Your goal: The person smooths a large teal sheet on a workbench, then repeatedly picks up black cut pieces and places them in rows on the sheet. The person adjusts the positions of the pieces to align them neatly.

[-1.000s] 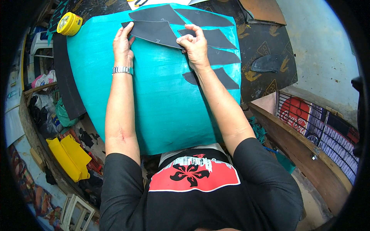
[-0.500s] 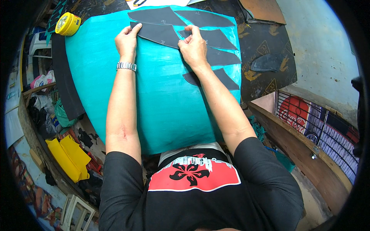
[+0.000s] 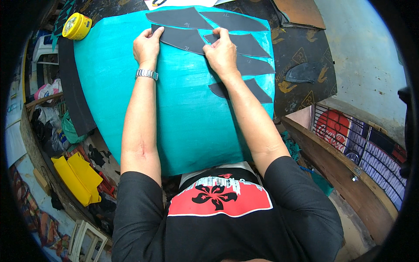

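A large teal sheet [image 3: 131, 105] covers the near part of the table. Both my hands hold a black curved panel [image 3: 181, 40] against it, a flat piece with a pale chalk mark. My left hand [image 3: 147, 46] pinches its left end, thumb on top. At its right end the fingers of my right hand [image 3: 221, 52] grip the edge. Just beyond lies another black panel [image 3: 176, 18], its near edge close to the held one. More such black pieces [image 3: 253, 66] lie in a column along the sheet's right side, partly hidden by my right hand and forearm.
A yellow tub [image 3: 77, 27] stands at the sheet's far left corner. Dark printed board [image 3: 301, 52] shows on the right, with a dark curved piece [image 3: 302, 72] on it. Brown sheets [image 3: 301, 13] lie at the far right. A wooden-edged barrier [image 3: 340, 161] runs at the right.
Both hands have shifted slightly right with the black panel, whose left end sits a little farther right. The grip of each hand stays the same.
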A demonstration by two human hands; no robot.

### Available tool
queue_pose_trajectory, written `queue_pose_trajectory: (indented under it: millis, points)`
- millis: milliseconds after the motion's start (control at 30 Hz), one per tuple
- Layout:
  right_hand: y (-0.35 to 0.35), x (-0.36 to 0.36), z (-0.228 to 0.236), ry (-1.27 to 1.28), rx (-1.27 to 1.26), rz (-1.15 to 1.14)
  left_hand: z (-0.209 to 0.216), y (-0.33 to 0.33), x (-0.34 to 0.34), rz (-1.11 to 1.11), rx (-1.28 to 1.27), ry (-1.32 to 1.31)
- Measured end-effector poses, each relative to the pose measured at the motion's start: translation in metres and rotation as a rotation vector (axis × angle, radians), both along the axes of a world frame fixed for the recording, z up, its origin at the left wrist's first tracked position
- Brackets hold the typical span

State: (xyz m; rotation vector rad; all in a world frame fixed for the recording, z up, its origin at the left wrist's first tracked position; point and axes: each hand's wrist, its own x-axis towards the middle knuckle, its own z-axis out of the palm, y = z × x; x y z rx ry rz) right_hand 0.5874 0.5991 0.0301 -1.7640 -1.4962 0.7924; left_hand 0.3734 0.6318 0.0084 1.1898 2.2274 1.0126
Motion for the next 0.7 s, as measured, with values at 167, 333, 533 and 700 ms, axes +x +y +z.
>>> queue_pose_trajectory:
  millis: [167, 333, 533, 700]
  points:
    - [0.001, 0.019, 0.008, 0.551, -0.227, -0.002, -0.001, -0.003, -0.001, -0.027, 0.017, 0.053]
    - [-0.007, 0.031, 0.014, 0.31, -0.133, 0.116, 0.004, -0.004, -0.004, -0.069, -0.074, 0.014]
    - [-0.014, 0.031, 0.013, 0.253, -0.111, 0.053, 0.0, -0.005, -0.006, -0.073, -0.015, -0.027]
    - [-0.016, 0.023, 0.005, 0.115, -0.088, 0.065, -0.008, -0.005, -0.009, -0.103, 0.062, -0.232]
